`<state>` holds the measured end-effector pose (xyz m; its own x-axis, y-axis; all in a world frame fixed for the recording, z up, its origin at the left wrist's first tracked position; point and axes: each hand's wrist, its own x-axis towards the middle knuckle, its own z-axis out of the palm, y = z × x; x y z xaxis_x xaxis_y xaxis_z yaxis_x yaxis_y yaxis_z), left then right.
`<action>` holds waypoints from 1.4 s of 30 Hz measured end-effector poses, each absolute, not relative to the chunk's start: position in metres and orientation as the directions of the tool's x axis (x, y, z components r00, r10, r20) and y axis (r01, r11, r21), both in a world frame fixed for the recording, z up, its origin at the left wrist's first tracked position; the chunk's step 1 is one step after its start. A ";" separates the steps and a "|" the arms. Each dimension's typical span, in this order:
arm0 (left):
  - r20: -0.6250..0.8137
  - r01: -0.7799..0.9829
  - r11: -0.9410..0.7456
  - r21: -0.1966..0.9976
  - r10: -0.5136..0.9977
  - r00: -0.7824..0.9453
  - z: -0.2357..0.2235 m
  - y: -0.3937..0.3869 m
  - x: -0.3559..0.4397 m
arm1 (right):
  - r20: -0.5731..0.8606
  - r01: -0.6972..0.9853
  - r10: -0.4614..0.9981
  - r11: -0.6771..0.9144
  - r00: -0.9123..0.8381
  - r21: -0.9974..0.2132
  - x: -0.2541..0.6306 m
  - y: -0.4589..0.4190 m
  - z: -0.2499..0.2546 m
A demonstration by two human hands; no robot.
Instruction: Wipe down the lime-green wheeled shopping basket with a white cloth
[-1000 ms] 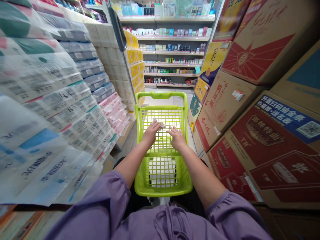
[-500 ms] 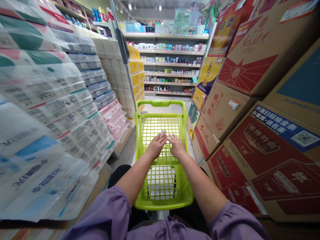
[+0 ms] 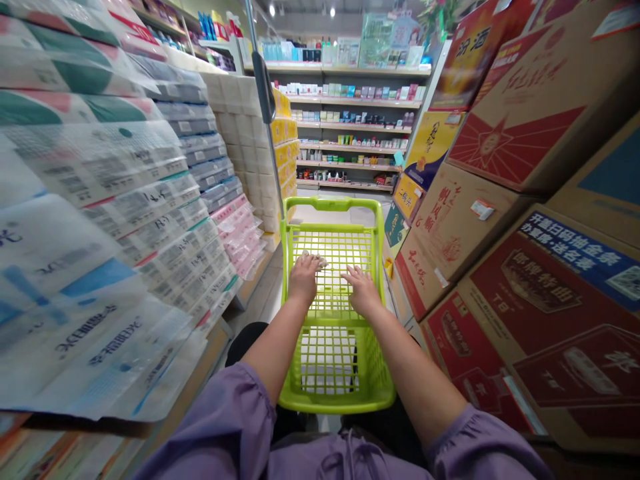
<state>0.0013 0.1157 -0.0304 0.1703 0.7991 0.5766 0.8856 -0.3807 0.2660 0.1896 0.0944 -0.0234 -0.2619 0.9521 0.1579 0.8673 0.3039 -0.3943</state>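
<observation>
1. A supermarket-style shop, seen from a narrow aisle (image 3: 267, 297) between piled goods.
2. Along the left, plastic-wrapped tissue packs (image 3: 165, 197) rise in stacks, some with handwritten figures.
3. Along the right stand printed liquor cartons (image 3: 545, 280); one bears an orange-and-white label (image 3: 483, 210).
4. Ahead, display shelves (image 3: 357, 101) hold rows of small boxes and bottles.
5. A lime-green shopping cart (image 3: 336, 405) occupies the aisle.
</observation>
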 end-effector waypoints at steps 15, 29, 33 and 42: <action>0.544 0.715 -0.678 0.171 0.670 0.505 -0.036 0.110 0.008 | 0.164 0.873 0.950 0.309 -0.265 -0.377 0.187 0.092 -0.022; 0.564 0.821 -0.531 0.209 0.752 0.343 -0.034 0.107 0.008 | 0.163 0.861 0.951 0.307 -0.262 -0.406 0.186 0.087 -0.017; 0.570 0.909 -0.334 0.249 0.809 0.141 -0.030 0.106 0.005 | 0.166 0.860 0.952 0.305 -0.259 -0.408 0.186 0.088 -0.018; 0.520 0.895 -0.414 0.164 0.808 0.279 -0.027 0.101 0.009 | 0.174 0.864 0.948 0.314 -0.265 -0.394 0.187 0.089 -0.020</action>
<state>0.0094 0.1014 -0.0275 0.2787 0.8077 0.5196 0.8953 -0.4143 0.1639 0.1867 0.0886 -0.0201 -0.2654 0.9483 0.1738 0.8641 0.3139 -0.3935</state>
